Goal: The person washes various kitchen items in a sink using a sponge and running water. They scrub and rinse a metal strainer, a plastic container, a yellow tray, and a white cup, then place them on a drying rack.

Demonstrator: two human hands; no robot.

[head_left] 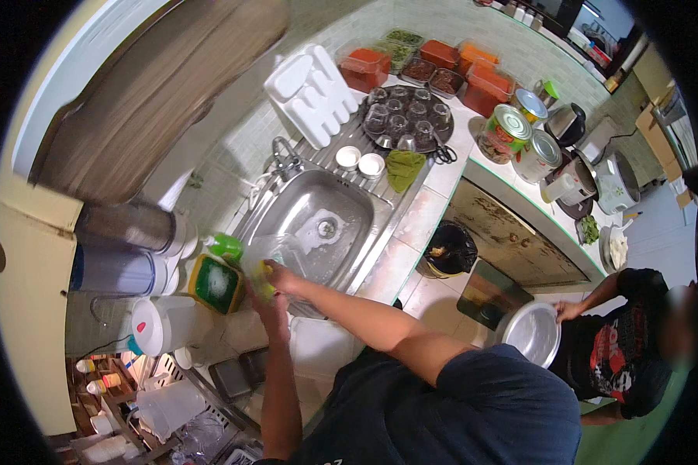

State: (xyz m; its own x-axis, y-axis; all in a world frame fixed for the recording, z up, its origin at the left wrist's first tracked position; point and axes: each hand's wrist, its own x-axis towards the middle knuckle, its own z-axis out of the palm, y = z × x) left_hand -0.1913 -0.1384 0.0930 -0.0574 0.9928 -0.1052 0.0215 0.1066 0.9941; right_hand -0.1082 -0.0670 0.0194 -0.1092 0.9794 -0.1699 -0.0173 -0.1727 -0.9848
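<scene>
Left hand and right hand grasp a clear plastic container, silver metal sink's 8 o'clock; wetness could cause slipping.

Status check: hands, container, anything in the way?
Left hand, right hand together at clear container, grips blurred. Container at left side of sink. Green bottle close by, possibly crowding.

Upper centre: clear drinking glasses on a round dark tray, right of a white plastic rack; below left, a silver metal sink in the pale tiled tabletop.
</scene>
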